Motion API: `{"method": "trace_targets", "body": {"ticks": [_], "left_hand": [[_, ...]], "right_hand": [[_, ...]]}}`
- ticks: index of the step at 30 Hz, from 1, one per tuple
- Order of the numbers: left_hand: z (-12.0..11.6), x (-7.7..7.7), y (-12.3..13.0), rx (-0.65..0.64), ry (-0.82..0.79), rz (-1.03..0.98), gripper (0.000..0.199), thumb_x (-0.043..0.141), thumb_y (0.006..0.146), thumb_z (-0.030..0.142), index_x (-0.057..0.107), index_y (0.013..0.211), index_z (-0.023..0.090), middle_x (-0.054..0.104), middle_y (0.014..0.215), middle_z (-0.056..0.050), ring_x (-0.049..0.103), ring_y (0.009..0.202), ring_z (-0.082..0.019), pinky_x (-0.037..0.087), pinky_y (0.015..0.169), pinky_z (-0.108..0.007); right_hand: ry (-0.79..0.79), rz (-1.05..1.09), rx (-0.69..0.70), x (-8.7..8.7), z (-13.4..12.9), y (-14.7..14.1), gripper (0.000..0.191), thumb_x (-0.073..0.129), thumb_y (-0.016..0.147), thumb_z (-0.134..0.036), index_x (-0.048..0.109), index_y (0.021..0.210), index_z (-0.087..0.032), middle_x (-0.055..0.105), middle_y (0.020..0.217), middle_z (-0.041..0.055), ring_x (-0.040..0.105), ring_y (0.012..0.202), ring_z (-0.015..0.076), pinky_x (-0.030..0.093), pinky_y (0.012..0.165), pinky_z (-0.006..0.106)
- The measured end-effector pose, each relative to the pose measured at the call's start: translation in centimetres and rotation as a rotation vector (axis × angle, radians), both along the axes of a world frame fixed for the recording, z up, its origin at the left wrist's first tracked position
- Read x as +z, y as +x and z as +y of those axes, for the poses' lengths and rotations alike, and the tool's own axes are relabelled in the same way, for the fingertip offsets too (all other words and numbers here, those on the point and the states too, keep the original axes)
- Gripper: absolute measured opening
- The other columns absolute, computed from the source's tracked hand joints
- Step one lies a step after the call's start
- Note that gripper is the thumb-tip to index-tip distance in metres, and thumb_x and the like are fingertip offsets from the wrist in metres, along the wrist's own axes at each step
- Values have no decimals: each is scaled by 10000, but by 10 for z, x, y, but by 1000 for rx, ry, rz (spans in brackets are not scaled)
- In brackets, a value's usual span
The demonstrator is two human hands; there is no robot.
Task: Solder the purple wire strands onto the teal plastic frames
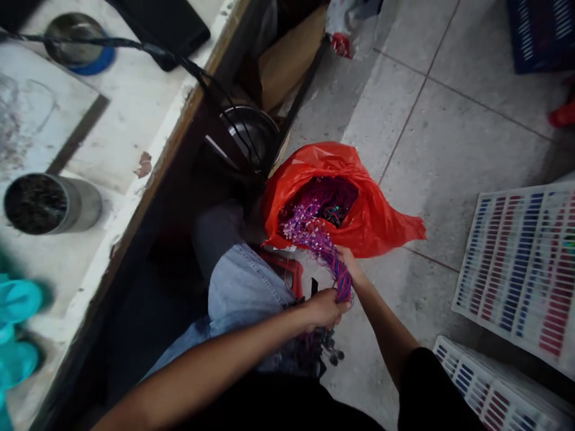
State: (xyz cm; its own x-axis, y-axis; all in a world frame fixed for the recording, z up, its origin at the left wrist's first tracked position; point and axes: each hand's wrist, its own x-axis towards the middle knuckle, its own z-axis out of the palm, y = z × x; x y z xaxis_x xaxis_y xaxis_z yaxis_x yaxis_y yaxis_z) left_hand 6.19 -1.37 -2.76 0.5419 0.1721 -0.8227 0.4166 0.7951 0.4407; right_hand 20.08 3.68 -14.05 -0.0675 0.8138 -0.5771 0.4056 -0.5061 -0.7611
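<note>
A thick bundle of thin purple wires (339, 272) runs out of a red plastic bag (381, 230) towards me. My left hand (324, 309) is closed around its near end. Dark pieces like small connectors (331, 353) hang below that hand. Higher up, beside the bag's rim, my right hand (348, 266) holds the bundle from the right, its fingers partly hidden behind the wires. Small shiny clear tips (303, 218) cover the bundle's far end at the bag's mouth. More purple wires (330, 191) lie inside the bag.
On the left stands a worn white workbench (117, 143) with a grey cup (81, 206), a round blue-edged container (76, 45) and black cables (135, 43). White slatted crates (465, 269) stand on the right, a dark blue crate (543, 36) at the upper right. Under the bench is a metal basin (254, 129).
</note>
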Motion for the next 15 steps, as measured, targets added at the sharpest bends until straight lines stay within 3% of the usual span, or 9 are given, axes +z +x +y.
{"method": "trace_targets", "body": {"ticks": [3, 6, 10, 12, 15], "left_hand": [[3, 7, -1, -94, 120, 50, 167, 470, 889, 283, 553, 955, 154, 438, 602, 49, 402, 489, -84, 284, 464, -204], [6, 8, 0, -134, 132, 61, 174, 473, 887, 298, 551, 945, 153, 450, 612, 44, 410, 500, -87, 289, 467, -203], [12, -2, 4, -47, 7, 85, 147, 443, 908, 273, 522, 936, 153, 425, 588, 57, 397, 467, -77, 299, 455, -189], [15, -8, 4, -9, -14, 74, 127, 446, 907, 264, 511, 927, 156, 423, 575, 62, 385, 444, -73, 297, 445, -189], [21, -16, 2, 30, 0, 72, 118, 472, 900, 276, 496, 893, 161, 431, 568, 63, 377, 424, -73, 288, 433, -194]], "right_hand": [[-2, -66, -45, -7, 17, 5, 405, 540, 784, -502, 717, 875, -150, 703, 829, 41, 623, 778, 181, 491, 671, 263], [-23, -114, -59, -24, 49, 0, 400, 450, 860, -441, 700, 999, -160, 710, 910, 48, 628, 772, 154, 481, 629, 239], [-124, -125, 81, -56, 85, -28, 255, 679, 769, -376, 707, 769, -123, 671, 679, 13, 619, 663, 153, 484, 608, 245], [-155, -148, 117, -70, 94, -38, 248, 667, 815, -369, 677, 802, -122, 669, 754, 11, 626, 707, 144, 512, 657, 266], [-178, -176, 119, -82, 98, -39, 245, 568, 908, -363, 626, 998, -143, 650, 992, 38, 628, 842, 139, 543, 743, 310]]}}
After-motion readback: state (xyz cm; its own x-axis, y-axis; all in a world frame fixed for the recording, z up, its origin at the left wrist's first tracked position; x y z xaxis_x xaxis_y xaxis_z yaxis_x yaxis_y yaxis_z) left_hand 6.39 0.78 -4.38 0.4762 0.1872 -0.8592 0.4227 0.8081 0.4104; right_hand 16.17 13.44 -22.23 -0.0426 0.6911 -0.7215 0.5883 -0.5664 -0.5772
